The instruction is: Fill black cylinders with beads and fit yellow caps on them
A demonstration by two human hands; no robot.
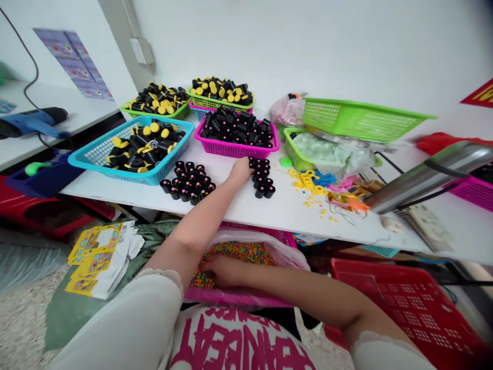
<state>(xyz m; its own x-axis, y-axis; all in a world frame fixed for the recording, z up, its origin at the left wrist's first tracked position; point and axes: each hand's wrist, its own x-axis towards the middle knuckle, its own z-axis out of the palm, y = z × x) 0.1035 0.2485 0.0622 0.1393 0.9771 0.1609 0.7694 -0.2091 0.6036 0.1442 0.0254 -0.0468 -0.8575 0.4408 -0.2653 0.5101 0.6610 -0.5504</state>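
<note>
My left hand [241, 168] reaches across the white table with its fingers curled at the left edge of a group of upright small black tubes [263, 177]. What its fingers hold, if anything, is hidden. To the left of that hand stands another cluster of black tubes [188, 184], some with pink dots in their tops. Below the table edge, my right hand [221, 270] is sunk among small multicoloured balls [242, 251] in a pink basket [246, 298] with a plastic lining. Its fingertips are hidden.
Black tubes fill a magenta basket [236, 148]; yellow-capped ones fill a blue basket [152, 177] and green baskets behind. Small yellow pieces [308, 180] lie right of the tubes, near a slanted metal cylinder [419, 177]. A red crate [416, 308] stands low at right.
</note>
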